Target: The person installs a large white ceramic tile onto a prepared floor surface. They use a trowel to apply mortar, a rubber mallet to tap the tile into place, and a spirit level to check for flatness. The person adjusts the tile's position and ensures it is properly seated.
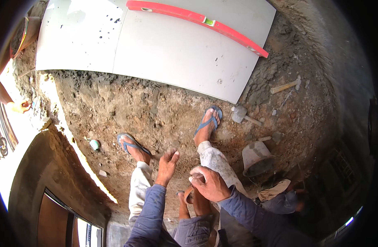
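As tiles [156, 45] end, bare dirt [156, 111] opens

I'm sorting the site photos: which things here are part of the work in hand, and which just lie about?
In hand:
right hand, closed on a rounded handle-like thing, kind unclear
left hand, open, empty
white tiles
red level lying on them

Lying about:
mallet
bucket
small green thing

Smooth glossy white tiles [156, 45], rough crumbly mortar bed [156, 111], glossy red level [197, 18], blue rubber sandals [209, 119], dusty grey bucket [257, 158].
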Available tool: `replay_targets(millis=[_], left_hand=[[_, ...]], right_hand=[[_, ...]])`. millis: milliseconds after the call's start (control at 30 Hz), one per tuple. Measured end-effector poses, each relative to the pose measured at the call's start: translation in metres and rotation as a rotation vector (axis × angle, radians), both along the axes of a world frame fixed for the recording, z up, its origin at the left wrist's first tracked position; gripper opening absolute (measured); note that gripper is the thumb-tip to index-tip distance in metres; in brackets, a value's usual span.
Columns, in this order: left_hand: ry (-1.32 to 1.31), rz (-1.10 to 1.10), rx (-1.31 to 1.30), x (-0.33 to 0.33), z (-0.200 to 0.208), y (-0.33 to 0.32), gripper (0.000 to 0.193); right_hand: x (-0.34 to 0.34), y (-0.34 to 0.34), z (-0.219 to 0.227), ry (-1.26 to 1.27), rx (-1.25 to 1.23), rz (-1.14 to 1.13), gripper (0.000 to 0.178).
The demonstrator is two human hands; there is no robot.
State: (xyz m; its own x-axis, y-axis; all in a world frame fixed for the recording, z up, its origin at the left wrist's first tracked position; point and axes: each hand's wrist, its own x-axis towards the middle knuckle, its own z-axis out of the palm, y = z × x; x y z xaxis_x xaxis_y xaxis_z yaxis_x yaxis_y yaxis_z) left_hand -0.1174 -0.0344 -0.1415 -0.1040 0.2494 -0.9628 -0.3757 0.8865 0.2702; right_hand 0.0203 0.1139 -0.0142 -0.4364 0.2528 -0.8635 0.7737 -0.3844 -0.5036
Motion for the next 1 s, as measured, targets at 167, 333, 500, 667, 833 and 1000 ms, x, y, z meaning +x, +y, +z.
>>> replay_targets(millis=[167, 333, 500, 667, 833, 1000], left_hand=[[-0.008, 0.049, -0.027, 0.002, -0.005, -0.004, 0.051], [0.009, 0.002, -0.008, 0.001, -0.004, -0.003, 0.049], [-0.013, -0.015, -0.014, 0.0, -0.001, 0.0, 0.05], [-0.025, -0.025, -0.023, 0.0, -0.003, -0.002, 0.051], [-0.026, -0.023, -0.044, -0.003, 0.0, 0.001, 0.052], [-0.005, -0.055, -0.037, 0.002, -0.014, -0.018, 0.053]], right_hand=[[0.009, -0.02, -0.003, -0.052, -0.035, 0.019, 0.027], [0.004, -0.022, -0.015, -0.076, 0.009, 0.027, 0.026], [-0.002, -0.025, -0.018, -0.055, 0.062, 0.005, 0.023], [-0.009, 0.03, -0.074, 0.042, 0.325, -0.068, 0.017], [-0.011, 0.159, -0.157, -0.324, 0.605, -0.057, 0.016], [0.007, 0.233, -0.207, -0.272, 0.829, -0.132, 0.02]])
